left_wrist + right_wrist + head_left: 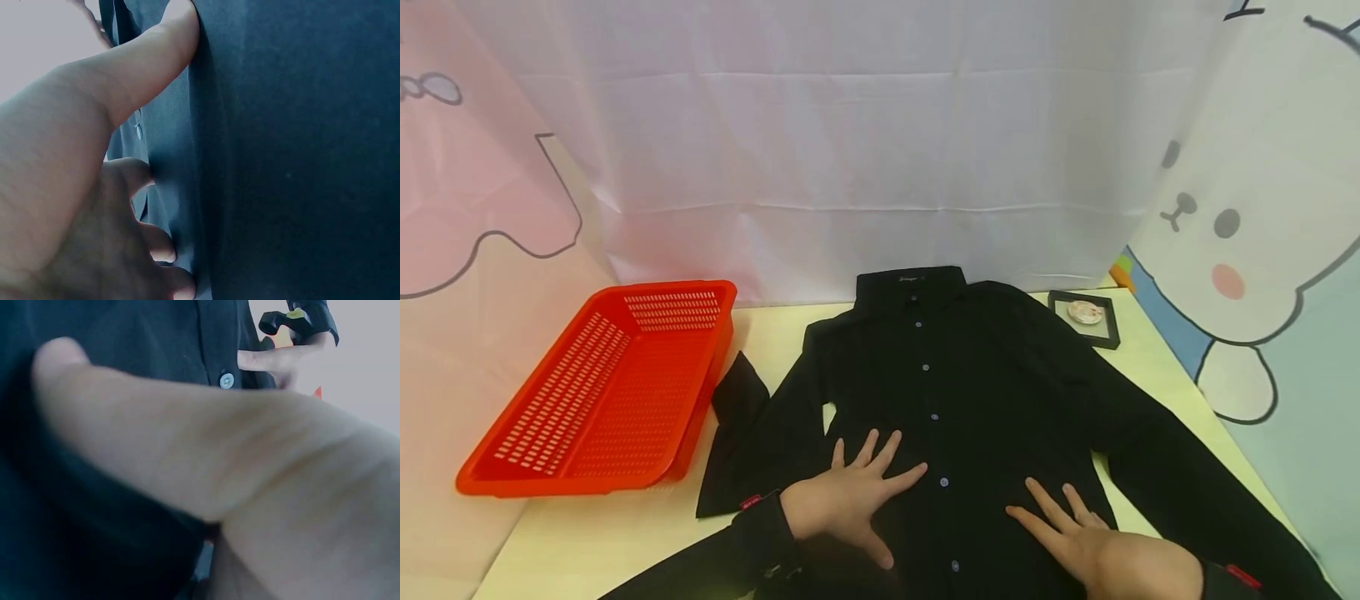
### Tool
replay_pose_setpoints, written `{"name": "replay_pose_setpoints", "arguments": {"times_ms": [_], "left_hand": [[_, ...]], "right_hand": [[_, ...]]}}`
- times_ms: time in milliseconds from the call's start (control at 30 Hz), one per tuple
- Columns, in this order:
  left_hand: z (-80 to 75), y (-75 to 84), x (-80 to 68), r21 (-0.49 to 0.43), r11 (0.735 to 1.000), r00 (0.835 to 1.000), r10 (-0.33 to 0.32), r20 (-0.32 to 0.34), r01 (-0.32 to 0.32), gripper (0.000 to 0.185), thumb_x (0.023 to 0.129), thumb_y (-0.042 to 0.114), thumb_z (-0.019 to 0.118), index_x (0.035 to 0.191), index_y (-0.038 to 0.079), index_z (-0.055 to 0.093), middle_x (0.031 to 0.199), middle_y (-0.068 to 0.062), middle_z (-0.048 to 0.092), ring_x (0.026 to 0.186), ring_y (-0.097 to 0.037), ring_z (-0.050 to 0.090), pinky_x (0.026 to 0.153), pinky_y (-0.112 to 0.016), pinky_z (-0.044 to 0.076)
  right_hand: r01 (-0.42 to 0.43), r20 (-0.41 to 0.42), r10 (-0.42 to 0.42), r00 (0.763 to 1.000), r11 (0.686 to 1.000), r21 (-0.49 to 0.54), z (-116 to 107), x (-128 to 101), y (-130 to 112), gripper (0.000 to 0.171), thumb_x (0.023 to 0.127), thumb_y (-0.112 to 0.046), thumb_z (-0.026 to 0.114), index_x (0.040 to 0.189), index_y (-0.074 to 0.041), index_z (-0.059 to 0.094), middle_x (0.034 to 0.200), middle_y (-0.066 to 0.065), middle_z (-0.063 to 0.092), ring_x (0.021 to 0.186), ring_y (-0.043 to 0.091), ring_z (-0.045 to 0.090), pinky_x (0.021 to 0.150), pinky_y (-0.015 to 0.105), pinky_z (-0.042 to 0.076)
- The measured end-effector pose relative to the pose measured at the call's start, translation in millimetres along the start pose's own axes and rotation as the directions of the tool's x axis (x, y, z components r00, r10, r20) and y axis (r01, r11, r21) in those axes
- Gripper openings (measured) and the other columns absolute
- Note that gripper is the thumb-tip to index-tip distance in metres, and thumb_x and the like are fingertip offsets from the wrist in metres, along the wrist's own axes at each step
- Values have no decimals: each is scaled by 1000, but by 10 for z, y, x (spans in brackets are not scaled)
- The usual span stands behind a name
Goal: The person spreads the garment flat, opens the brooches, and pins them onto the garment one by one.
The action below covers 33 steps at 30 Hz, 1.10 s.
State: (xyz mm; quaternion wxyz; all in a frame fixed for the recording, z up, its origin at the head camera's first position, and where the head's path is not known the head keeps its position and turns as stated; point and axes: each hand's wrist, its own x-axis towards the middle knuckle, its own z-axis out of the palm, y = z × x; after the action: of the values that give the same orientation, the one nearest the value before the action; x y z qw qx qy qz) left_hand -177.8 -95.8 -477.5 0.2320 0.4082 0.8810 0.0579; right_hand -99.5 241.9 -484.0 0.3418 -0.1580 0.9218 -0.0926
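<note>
A black button-up shirt (917, 383) lies spread front side up on the table, its collar at the far end and light buttons down the middle. My left hand (853, 492) rests on the shirt's left half with fingers spread. On the right half, my right hand (1078, 537) touches the cloth, its fingers stretched out. The left wrist view shows the thumb and fingertips against the dark fabric (300, 150). A button (226, 380) shows in the right wrist view beside the thumb. The shirt's left sleeve is folded back on itself; the right sleeve extends toward the near right corner.
A red plastic basket (617, 392) with slotted walls stands on the table's left side. At the back right lies a small black-framed box (1084, 318) with a pale round thing in it. White and cartoon-printed curtains (880, 150) hang behind and beside the pale yellow table (587, 542).
</note>
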Motion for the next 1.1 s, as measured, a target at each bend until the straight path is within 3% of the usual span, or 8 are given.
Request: {"name": "replay_pose_setpoints", "arguments": {"times_ms": [133, 200, 367, 433, 567, 700, 900, 1100], "left_hand": [[-16, -32, -35, -2, 999, 999, 37, -28, -37, 110, 67, 65, 76, 154, 41, 12, 163, -8, 1, 148, -42, 6, 102, -76, 18], [-33, -70, -64, -10, 998, 997, 59, -55, -59, 103, 72, 62, 75, 154, 39, 16, 163, -5, 10, 148, -37, 15, 105, -71, 24], [-170, -187, -161, 0, 997, 977, 79, -197, -81, 88, 78, 59, 70, 151, 35, 28, 157, 0, 31, 142, -26, 34, 100, -51, 45], [-260, -232, -207, 4, 998, 960, 61, -274, -63, 84, 80, 60, 69, 150, 34, 31, 155, 0, 35, 141, -24, 38, 96, -47, 50], [-421, -329, -286, -12, 1000, 904, -7, -427, 2, 83, 79, 61, 67, 149, 31, 35, 154, 0, 38, 141, -25, 37, 99, -48, 47], [-506, -468, -305, -15, 996, 854, -83, -514, 87, 88, 78, 64, 67, 150, 27, 34, 155, -1, 35, 143, -29, 32, 104, -55, 41], [-529, -761, -224, -74, 980, 813, -193, -550, 183, 93, 76, 65, 67, 151, 24, 32, 155, -10, 34, 142, -39, 32, 104, -60, 38], [-513, -1015, -258, -87, 926, 804, -362, -471, 367, 98, 75, 63, 69, 153, 20, 28, 153, -15, 36, 137, -43, 38, 104, -61, 36]], "right_hand": [[51, -9, -50, 999, 996, 68, -140, -76, -82, 111, 58, -64, 80, 150, -35, 26, 161, 8, 5, 138, 56, 19, 85, 69, 42], [57, -17, -55, 998, 992, 109, -252, -99, -150, 103, 62, -61, 80, 148, -28, 33, 158, 12, 17, 138, 53, 23, 89, 65, 43], [130, -143, -111, 984, 982, 134, -524, -91, -287, 88, 71, -55, 78, 143, -16, 44, 147, 16, 39, 134, 41, 39, 97, 58, 42], [170, -219, -143, 965, 979, 112, -609, -55, -328, 87, 74, -57, 75, 143, -15, 44, 146, 17, 40, 133, 39, 41, 98, 56, 43], [216, -375, -187, 908, 976, 36, -764, 58, -403, 88, 75, -59, 73, 145, -16, 41, 148, 16, 38, 135, 37, 40, 100, 53, 44], [240, -487, -227, 843, 970, -37, -885, 191, -473, 93, 75, -61, 73, 148, -19, 36, 151, 14, 36, 136, 34, 40, 103, 51, 43], [266, -532, -250, 809, 963, -48, -1012, 424, -579, 103, 71, -69, 70, 152, -21, 28, 157, 13, 28, 140, 33, 35, 105, 53, 40], [296, -522, -276, 807, 954, -47, -1043, 659, -693, 109, 70, -76, 66, 154, -22, 23, 158, 12, 25, 142, 33, 33, 107, 54, 37]]}}
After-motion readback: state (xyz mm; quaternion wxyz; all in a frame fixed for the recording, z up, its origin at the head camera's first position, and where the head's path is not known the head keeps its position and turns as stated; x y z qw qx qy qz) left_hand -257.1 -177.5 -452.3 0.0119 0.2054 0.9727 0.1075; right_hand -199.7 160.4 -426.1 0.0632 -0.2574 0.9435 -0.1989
